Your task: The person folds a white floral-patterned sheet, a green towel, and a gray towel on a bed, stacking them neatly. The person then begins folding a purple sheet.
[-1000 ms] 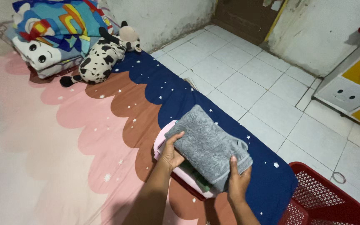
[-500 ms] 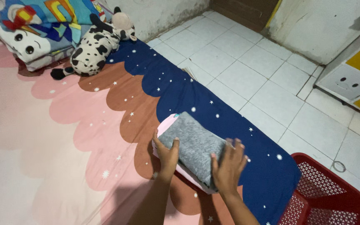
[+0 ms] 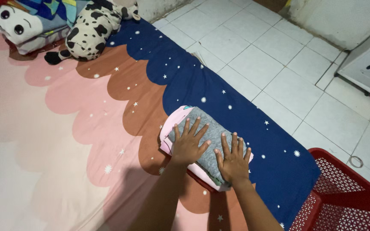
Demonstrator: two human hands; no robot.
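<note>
Both hands are lying flat with fingers spread, gripping nothing: the left hand and right hand are pressing side by side on a folded grey towel. The towel is sitting atop a pink folded stack on the star-patterned bedsheet, near a red basket.

A mattress sheet in scalloped bands of pale pink, brown and star-dotted navy covered the left of the room. A spotted cow plush toy lay at its far end beside folded cartoon bedding. White floor tiles ran to a scuffed white wall. A red mesh basket stood near right.
</note>
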